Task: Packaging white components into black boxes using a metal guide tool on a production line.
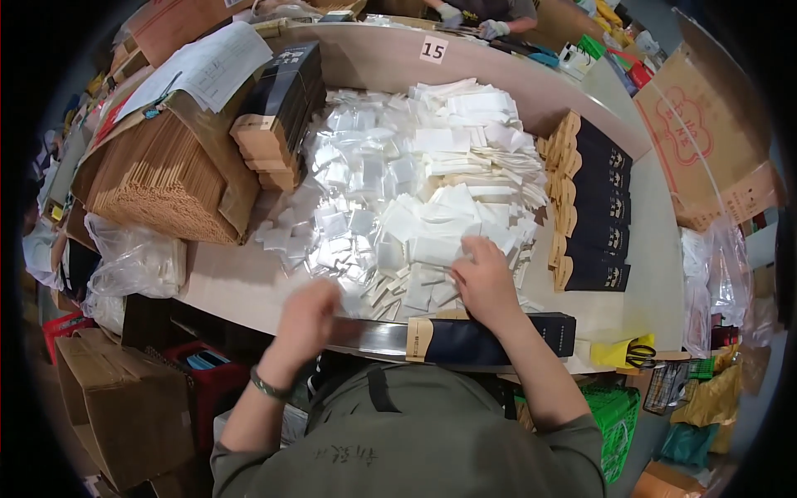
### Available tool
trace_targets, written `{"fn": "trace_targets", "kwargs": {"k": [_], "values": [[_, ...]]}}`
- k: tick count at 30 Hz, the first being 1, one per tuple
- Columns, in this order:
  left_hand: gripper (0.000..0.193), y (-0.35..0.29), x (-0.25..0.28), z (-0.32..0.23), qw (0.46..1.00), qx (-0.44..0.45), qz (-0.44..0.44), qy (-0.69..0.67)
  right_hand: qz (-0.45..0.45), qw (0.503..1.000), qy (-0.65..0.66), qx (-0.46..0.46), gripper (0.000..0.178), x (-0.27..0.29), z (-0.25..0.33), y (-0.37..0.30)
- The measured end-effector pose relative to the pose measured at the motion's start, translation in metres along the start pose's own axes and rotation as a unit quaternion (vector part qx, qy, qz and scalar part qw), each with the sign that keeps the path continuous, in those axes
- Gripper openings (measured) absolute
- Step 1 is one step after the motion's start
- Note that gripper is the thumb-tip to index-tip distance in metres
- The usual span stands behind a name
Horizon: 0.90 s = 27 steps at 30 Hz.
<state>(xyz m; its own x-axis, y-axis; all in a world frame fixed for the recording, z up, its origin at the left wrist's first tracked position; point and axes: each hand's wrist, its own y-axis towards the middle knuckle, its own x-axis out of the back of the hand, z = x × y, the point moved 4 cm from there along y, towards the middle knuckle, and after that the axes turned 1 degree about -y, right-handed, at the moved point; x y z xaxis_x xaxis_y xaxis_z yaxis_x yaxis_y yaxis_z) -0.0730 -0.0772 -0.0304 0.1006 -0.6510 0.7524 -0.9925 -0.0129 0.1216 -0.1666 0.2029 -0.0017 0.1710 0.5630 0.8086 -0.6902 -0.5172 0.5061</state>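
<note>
My right hand [486, 278] reaches over a heap of flat white paper packets [452, 203], its fingers bent down and drawn together at the heap's near side. What its fingertips pinch, if anything, is hidden. Motion blurs my left hand [309, 314], which hovers near the table's front edge, beside small clear plastic sachets [336, 241]. Below my right hand and partly behind its wrist lies a dark navy paper bag with a kraft-brown end [455, 342], along the table edge. A shiny metal strip [365, 338] sits left of this bag.
Navy and brown bags [594, 207] lie in an overlapping row at right. A tied bag stack [282, 108] and an open carton of brown cardboard sheets [166, 178] stand at left. A raised board [365, 58] borders the table's far side. Beyond it, another person's gloved hands [494, 30] show.
</note>
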Motion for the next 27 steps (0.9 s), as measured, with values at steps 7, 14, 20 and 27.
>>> {"fn": "trace_targets", "kwargs": {"k": [7, 14, 20, 27], "values": [[0.049, -0.029, 0.011, -0.022, 0.994, -0.091, -0.044, 0.035, 0.054, 0.998, 0.025, -0.013, 0.007, -0.002, 0.016, 0.006], [0.025, 0.084, 0.249, 0.031, 0.906, -0.001, -0.355, 0.231, 0.319, 0.935, 0.141, 0.065, 0.007, -0.056, 0.094, 0.0], [0.021, 0.135, 0.269, 0.062, 0.94, 0.052, -0.178, 0.286, 0.191, 0.969, 0.156, -0.015, 0.007, -0.044, 0.106, -0.013], [0.028, 0.102, 0.27, 0.112, 0.911, 0.039, -0.281, 0.299, 0.105, 0.985, 0.135, 0.035, 0.031, -0.046, 0.119, -0.024]]}}
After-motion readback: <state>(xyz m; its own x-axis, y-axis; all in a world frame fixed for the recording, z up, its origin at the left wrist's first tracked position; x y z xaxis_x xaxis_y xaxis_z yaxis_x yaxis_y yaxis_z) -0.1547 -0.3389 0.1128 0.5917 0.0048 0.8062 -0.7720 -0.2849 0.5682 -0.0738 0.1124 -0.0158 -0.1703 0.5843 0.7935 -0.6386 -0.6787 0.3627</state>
